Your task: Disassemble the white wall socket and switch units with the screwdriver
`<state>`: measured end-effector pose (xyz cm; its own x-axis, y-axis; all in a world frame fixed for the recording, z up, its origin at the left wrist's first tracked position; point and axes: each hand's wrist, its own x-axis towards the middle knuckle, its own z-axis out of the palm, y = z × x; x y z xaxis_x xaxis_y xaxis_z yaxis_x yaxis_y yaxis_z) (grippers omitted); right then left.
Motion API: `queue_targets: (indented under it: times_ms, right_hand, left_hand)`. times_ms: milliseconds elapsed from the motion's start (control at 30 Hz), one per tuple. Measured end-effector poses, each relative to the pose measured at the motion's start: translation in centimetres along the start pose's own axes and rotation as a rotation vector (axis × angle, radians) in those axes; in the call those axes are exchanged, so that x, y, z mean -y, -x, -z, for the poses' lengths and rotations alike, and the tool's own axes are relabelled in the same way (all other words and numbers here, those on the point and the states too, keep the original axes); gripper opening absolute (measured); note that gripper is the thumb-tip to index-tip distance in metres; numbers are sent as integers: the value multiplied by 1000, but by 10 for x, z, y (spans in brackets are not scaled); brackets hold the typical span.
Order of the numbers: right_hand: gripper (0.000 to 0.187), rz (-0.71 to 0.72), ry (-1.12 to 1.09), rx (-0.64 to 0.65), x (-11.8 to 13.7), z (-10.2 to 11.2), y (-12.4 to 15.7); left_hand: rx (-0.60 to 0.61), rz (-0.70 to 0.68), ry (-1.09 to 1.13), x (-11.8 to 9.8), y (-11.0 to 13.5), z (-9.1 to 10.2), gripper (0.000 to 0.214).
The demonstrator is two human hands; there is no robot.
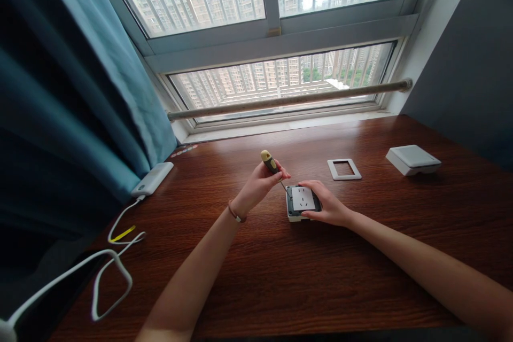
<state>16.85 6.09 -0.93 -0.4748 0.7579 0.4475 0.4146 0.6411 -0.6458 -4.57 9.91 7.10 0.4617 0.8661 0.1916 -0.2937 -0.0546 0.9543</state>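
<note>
My left hand (262, 184) grips a screwdriver (269, 162) by its yellow and black handle. The thin shaft slants down to the left side of a wall socket (303, 199), where the tip meets the dark frame; the exact contact is too small to make out. The socket has a white face with several slots, a dark surround and a white base, and lies face up on the table. My right hand (326, 206) holds the socket by its right side, thumb along the near edge and fingers over the far edge.
A white square cover frame (344, 169) lies behind my right hand. Farther right sits a white box-shaped piece (413, 160). At left, a white power strip (153, 179) trails a white cable (116, 224) beside the blue curtain (100, 64). The brown table (248, 278) meets the window sill.
</note>
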Motion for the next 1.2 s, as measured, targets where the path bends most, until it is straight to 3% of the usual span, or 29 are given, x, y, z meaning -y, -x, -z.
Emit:
queue_targets:
  times_ms: [333,567,767,967,1200]
  right_hand:
    - [69,25,5,-11,1,0,-1]
    - [71,60,50,11,1,0,-2]
    - [75,89,128,29,1,0,-2]
    - [70,118,230,122,5,1,-2]
    - [68,165,154,105,2,1,-4]
  left_hand:
    - [45,-42,-245,0,2,0,24]
    - [-77,-136,-290,14,1,1,26]
    - [113,-136,-157,13,2,-6,24]
    - [213,-22,-125,8,5,2,36]
    - [257,-9,-253,0,2,0,26]
